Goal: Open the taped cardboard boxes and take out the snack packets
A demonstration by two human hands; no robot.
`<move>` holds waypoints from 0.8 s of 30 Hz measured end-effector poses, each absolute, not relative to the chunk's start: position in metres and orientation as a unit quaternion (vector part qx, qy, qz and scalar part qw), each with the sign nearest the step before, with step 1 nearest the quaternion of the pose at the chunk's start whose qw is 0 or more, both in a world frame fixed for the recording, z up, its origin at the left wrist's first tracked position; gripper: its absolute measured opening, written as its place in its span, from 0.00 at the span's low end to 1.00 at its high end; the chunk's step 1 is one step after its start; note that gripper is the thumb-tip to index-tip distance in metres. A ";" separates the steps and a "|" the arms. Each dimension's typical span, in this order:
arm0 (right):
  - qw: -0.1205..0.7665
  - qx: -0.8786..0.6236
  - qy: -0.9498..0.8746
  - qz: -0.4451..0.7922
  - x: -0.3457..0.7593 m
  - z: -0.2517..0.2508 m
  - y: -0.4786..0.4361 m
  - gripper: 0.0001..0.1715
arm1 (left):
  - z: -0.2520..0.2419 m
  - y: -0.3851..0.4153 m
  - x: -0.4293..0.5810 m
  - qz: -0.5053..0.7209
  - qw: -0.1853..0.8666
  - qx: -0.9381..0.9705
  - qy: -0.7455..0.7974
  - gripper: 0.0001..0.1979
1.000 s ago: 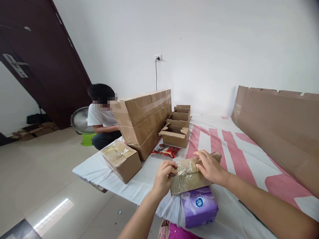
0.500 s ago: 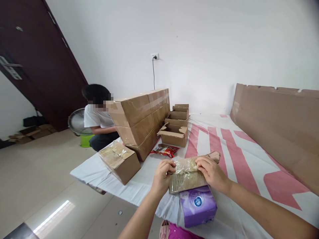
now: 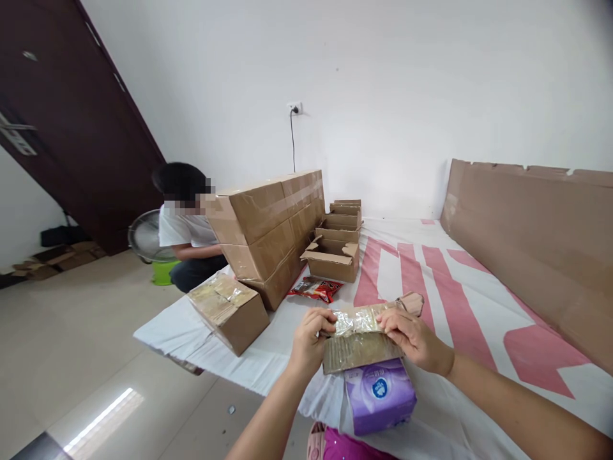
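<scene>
Between my hands is a small cardboard box [image 3: 361, 352] with shiny clear tape across its top flaps. My left hand [image 3: 315, 330] pinches the left end of the taped flap. At the other end, the closed fingers of my right hand [image 3: 407, 332] grip the flap's right side. One side flap sticks up beyond my right hand. A purple tissue pack [image 3: 380, 396] lies just in front of the box, at the table's near edge. A red snack packet [image 3: 316, 289] rests farther back on the cloth.
Taped cartons [image 3: 268, 217] are stacked at the left, with a single taped box [image 3: 230, 312] before them. Several open boxes [image 3: 330, 259] line up behind the packet. A large cardboard sheet [image 3: 522, 243] stands at right. Beyond the stack, a person [image 3: 189, 223] crouches near a fan [image 3: 146, 236].
The taped flap has tilted slightly, and its tape catches more light. My right hand has shifted a little down and to the right; my left hand keeps its pinch.
</scene>
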State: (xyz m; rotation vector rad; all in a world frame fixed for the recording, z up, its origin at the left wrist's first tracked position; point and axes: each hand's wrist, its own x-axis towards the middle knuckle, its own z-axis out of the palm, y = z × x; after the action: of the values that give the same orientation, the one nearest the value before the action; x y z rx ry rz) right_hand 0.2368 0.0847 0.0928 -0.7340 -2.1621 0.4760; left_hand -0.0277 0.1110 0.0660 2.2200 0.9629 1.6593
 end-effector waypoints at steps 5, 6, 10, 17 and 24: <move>0.412 -0.286 -0.839 0.210 0.239 0.093 0.080 0.08 | 0.063 0.116 -0.028 0.565 0.107 0.746 0.336 0.09; 0.426 -0.279 -0.833 0.214 0.240 0.090 0.079 0.08 | 0.062 0.118 -0.030 0.567 0.107 0.742 0.342 0.09; 0.481 -0.276 -0.799 0.233 0.248 0.071 0.074 0.08 | 0.059 0.126 -0.039 0.580 0.104 0.714 0.378 0.08; 0.499 -0.396 -0.746 0.193 0.259 0.042 0.066 0.10 | 0.061 0.128 -0.042 0.565 0.143 0.704 0.407 0.07; 0.442 -0.505 -0.686 0.282 0.271 0.019 0.052 0.20 | 0.066 0.133 -0.039 0.551 0.206 0.673 0.447 0.02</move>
State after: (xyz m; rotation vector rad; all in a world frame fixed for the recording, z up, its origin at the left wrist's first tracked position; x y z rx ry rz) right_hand 0.2711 0.0518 0.0190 -1.2523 -1.7031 0.7003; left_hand -0.0389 0.1329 0.0661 1.8767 1.2471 1.5368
